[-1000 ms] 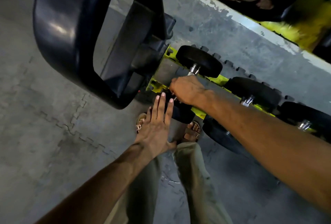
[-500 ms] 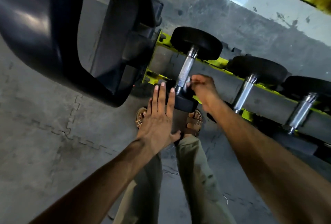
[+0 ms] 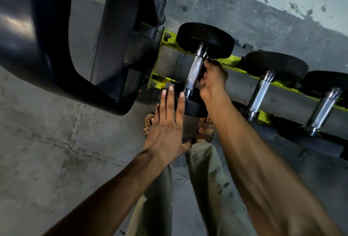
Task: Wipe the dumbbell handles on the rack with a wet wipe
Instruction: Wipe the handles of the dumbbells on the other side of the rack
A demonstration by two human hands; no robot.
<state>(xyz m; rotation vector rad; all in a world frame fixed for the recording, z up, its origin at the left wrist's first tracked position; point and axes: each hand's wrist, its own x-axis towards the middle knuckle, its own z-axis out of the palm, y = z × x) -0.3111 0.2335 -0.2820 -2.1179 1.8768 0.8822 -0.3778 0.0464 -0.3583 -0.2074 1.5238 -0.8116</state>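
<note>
- Head view: the leftmost dumbbell handle (image 3: 194, 74), knurled steel, is seen lying across the yellow rack (image 3: 230, 60), with its far head (image 3: 205, 39) away from the person and its near head (image 3: 194, 107) toward the feet.
- The right hand (image 3: 213, 80) is set on that handle from its right side, toward the far end, fingers curled round the bar. No wet wipe can be made out under them; it may be hidden or lost in shadow.
- The left hand (image 3: 167, 128) is held flat beside the near head, fingers (image 3: 167, 103) straight and mostly side by side. Contact with the rubber cannot be told.
- A second handle (image 3: 260, 94) and a third handle (image 3: 323, 109) are noted further right on the same rack, neither touched by a hand.
- Judged: the first of three visible bars is being worked, and at least two are left. How much of this bar is done cannot be shown.
- Outward: a black machine frame (image 3: 47, 47) is noted just left of the rack, a grey interlocking floor mat (image 3: 56, 141) below it, and sandalled feet (image 3: 147, 125) under the hands.
</note>
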